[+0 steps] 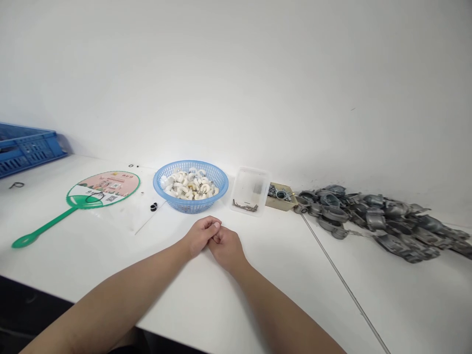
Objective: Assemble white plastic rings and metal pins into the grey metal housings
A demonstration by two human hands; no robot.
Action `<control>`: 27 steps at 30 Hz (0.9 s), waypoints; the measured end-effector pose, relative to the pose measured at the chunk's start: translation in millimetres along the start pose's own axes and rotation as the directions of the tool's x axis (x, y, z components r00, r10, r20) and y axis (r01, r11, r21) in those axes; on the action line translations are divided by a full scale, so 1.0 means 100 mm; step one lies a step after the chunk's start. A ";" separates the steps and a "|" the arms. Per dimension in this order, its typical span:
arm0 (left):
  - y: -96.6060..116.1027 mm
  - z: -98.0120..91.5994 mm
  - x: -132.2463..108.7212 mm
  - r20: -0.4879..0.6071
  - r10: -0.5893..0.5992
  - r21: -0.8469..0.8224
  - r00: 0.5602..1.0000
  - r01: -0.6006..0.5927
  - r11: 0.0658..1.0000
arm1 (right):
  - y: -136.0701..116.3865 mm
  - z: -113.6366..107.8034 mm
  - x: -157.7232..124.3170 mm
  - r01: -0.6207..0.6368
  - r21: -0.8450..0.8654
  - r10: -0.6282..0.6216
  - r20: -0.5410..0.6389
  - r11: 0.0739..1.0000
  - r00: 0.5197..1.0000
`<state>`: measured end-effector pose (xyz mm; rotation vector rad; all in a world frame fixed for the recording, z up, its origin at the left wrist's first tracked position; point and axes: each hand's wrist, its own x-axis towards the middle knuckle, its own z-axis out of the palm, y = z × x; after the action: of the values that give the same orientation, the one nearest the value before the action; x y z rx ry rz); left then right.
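Note:
My left hand point(200, 234) and my right hand point(225, 247) rest together on the white table point(121, 255), fingers curled and touching each other. Whether anything small lies between the fingers is hidden. Just beyond them stands a blue plastic basket point(191, 202) filled with several white curved plastic parts point(190, 184). To its right sits a clear plastic tray point(250, 191) with small metal pins, then a small tan box point(280, 195) holding metal bits.
A heap of grey cast-metal parts point(376, 216) stretches along the wall at right. A green-handled hand fan point(86, 196) lies at left, a small black ring point(154, 207) near it. A blue crate point(25, 147) stands far left. A table seam point(342, 280) runs diagonally.

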<state>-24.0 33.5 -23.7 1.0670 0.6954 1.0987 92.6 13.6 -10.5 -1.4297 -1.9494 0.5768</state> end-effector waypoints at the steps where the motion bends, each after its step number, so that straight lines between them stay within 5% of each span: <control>1: 0.00 0.00 0.00 -0.001 0.002 0.005 1.000 -0.002 1.000 | -0.01 -0.01 0.00 -0.001 0.000 0.001 0.008 1.000 1.000; 13: -0.01 -0.01 0.01 0.037 0.024 -0.071 0.999 -0.021 0.997 | -0.06 -0.01 0.00 -0.193 0.296 0.222 -0.067 0.935 0.973; 20: -0.04 -0.03 0.02 0.015 0.052 0.007 0.999 -0.052 0.999 | -0.03 -0.04 0.00 -0.100 0.144 0.104 -0.016 0.985 0.994; 27: 0.00 0.00 0.01 0.048 0.054 -0.050 0.997 -0.051 0.997 | -0.05 -0.01 -0.01 -0.159 0.267 0.170 -0.020 0.951 0.985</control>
<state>-23.8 34.5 -24.1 1.0718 0.6013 1.1256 90.4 11.5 -6.6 -1.4272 -1.6570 0.8421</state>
